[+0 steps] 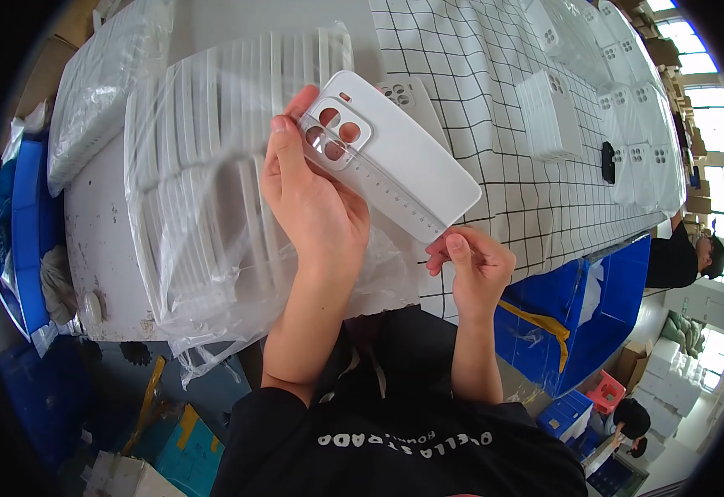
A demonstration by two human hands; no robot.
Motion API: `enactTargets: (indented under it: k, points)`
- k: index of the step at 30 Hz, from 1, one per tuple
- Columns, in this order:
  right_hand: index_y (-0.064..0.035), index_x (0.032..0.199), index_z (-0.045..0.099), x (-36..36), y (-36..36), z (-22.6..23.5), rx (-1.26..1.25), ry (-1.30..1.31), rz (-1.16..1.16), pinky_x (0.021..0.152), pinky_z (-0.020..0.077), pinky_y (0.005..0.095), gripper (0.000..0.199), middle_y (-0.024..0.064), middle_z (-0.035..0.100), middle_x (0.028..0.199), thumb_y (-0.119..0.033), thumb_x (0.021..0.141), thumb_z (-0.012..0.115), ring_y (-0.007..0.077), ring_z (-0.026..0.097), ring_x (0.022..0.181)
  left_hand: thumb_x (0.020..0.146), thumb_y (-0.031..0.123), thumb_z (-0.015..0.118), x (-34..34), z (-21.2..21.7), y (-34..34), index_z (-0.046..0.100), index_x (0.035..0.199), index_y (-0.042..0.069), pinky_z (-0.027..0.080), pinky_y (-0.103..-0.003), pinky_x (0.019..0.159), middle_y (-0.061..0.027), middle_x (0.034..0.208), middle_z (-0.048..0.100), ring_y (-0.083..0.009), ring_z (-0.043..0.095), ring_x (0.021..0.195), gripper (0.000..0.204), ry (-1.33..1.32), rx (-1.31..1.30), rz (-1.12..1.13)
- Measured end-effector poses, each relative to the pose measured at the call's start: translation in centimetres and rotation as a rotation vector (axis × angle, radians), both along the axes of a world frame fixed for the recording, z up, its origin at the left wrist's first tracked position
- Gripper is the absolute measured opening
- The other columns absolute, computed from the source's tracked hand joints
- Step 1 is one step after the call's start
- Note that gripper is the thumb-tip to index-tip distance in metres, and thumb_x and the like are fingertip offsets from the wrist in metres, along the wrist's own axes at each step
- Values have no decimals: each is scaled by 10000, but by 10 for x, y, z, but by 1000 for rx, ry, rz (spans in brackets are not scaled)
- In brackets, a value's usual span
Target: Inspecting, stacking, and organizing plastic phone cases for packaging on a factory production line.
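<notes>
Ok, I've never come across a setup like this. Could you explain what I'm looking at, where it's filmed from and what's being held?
There is no machine here, just a person's two bare hands. This single picture comes from a wide fisheye camera worn on the head and looking down, so straight edges bend near the rim. The person's dark shirt shows at the bottom.

The left hand holds a white phone case by its end with the round camera holes. The right hand has its fingertips at the opposite end; how firmly, I can't tell.

On the table, rows of white pieces lie in clear plastic at left. At right, more white cases sit on a checked cloth.
</notes>
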State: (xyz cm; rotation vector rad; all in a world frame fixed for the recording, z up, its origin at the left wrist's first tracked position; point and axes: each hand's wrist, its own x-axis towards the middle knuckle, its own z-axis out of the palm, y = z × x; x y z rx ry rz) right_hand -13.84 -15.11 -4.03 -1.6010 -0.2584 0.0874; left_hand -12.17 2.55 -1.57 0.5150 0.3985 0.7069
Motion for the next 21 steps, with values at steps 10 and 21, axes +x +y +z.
enactTargets:
  k: [10, 21]
  points:
    - [55, 1069, 538, -1, -13, 5, -51, 172, 210, 572, 507, 261, 177, 165, 663, 851, -94, 973, 534, 169, 628, 623, 1033, 275, 436, 4, -10, -7, 535, 1215, -72, 547, -321, 835, -137, 1034, 647, -223, 669, 891, 404, 26, 515, 99]
    - [-6, 1131, 519, 22, -47, 17, 356, 194, 20, 635, 447, 203, 261, 21, 574, 850, -145, 934, 618, 108, 573, 735, 1010, 170, 407, 0, 6, -44, 421, 1367, -58, 491, -341, 939, -148, 1224, 574, -225, 561, 1159, 423, -54, 177, -297]
